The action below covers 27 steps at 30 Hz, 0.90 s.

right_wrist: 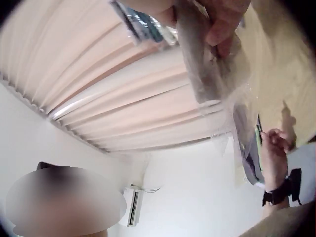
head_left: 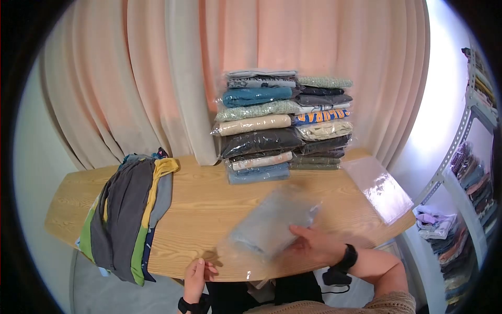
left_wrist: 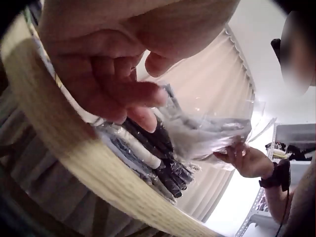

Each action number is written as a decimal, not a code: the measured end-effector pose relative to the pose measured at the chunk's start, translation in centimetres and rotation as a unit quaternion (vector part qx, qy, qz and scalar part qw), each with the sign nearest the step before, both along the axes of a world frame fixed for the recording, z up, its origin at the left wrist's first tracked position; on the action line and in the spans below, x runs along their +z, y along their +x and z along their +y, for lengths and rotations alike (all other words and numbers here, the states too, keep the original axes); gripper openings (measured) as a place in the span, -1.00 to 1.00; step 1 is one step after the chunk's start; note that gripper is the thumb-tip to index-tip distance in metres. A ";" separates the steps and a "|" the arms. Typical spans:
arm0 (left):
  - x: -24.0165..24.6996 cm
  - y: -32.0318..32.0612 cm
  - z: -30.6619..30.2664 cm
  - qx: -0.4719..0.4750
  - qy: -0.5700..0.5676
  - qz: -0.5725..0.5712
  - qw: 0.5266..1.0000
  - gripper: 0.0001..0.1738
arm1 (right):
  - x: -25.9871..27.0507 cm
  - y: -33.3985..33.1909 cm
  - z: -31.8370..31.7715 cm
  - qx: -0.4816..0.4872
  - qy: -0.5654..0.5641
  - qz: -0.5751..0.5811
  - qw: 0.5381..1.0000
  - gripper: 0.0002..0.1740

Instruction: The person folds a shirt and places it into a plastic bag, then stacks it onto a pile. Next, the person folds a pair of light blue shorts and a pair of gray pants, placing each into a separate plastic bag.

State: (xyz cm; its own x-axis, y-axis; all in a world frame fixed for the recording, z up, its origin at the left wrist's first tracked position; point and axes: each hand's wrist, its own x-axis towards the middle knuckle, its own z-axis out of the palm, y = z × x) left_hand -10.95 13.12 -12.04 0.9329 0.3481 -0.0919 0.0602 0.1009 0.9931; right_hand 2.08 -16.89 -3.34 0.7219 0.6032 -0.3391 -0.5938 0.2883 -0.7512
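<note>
My right hand (head_left: 314, 245) grips the near right edge of a clear plastic bag (head_left: 272, 222) with a folded pale blue-grey garment inside, thumb lying on top. The bag is tilted and blurred above the near middle of the table, its loose clear end hanging toward the left. In the right wrist view, the thumb and fingers (right_wrist: 224, 29) pinch the bagged garment (right_wrist: 195, 54). My left hand (head_left: 198, 275) is at the table's front edge, a little left of the bag, its fingers loosely bent with nothing in them. The left wrist view shows those bent fingers (left_wrist: 133, 96) up close.
Two stacks of bagged folded clothes (head_left: 261, 138) stand at the back against the curtain (head_left: 293, 36). A heap of unbagged clothes (head_left: 123, 220) hangs over the table's left front edge. Flat clear bags (head_left: 379, 191) lie at the right end. Metal shelving (head_left: 460, 141) with clothes stands further right.
</note>
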 end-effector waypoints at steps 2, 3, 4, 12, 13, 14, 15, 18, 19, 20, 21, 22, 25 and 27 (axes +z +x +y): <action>-1.0 0.5 0.4 0.009 0.006 0.002 1.000 -0.59 | 3.0 0.2 -0.9 -0.030 0.009 -0.029 0.999 -0.55; -1.5 0.7 0.6 0.019 0.013 0.006 1.000 -0.58 | 4.7 0.2 -1.2 -0.060 0.019 -0.055 0.996 -0.56; -1.8 0.8 0.5 0.017 0.013 0.005 1.000 -0.58 | 6.6 0.1 -1.6 -0.062 0.018 -0.057 0.996 -0.56; -4.3 0.6 -1.4 0.139 0.188 -0.103 0.967 -0.66 | 16.6 7.2 -2.8 -0.109 0.183 -0.301 0.930 -0.63; -4.1 0.2 -1.3 0.127 0.319 -0.106 0.933 -0.69 | 18.1 8.3 -1.9 -0.164 0.183 -0.325 0.913 -0.64; -3.9 -0.2 -1.3 0.114 0.445 -0.107 0.882 -0.71 | 19.8 9.6 -1.0 -0.219 0.183 -0.348 0.893 -0.64; -3.7 -0.4 -1.6 0.112 0.459 -0.056 0.880 -0.63 | 21.1 12.0 -1.8 -0.187 0.177 -0.375 0.891 -0.65; -5.3 -0.3 -1.3 0.099 0.523 -0.057 0.845 -0.64 | 24.4 19.8 -4.7 -0.183 0.158 -0.407 0.881 -0.63; -5.2 -0.3 -1.1 0.085 0.537 -0.074 0.836 -0.67 | 25.6 22.1 -5.5 -0.221 0.133 -0.397 0.881 -0.60; -5.7 -0.1 -1.0 0.090 0.540 -0.075 0.834 -0.67 | 26.5 24.5 -6.3 -0.259 0.111 -0.384 0.879 -0.57; -6.5 -0.2 -1.0 0.099 0.543 -0.086 0.830 -0.68 | 27.0 27.7 -7.7 -0.277 0.111 -0.374 0.878 -0.56; -6.9 0.0 -1.0 0.109 0.546 -0.096 0.825 -0.69 | 27.6 30.2 -8.5 -0.295 0.110 -0.364 0.876 -0.55; -6.5 0.7 -1.3 0.152 0.567 -0.179 0.790 -0.77 | 29.0 34.3 -8.8 -0.342 0.090 -0.320 0.879 -0.54; -6.5 0.7 -1.4 0.179 0.572 -0.223 0.769 -0.80 | 28.7 39.7 -11.3 -0.349 0.048 -0.316 0.881 -0.53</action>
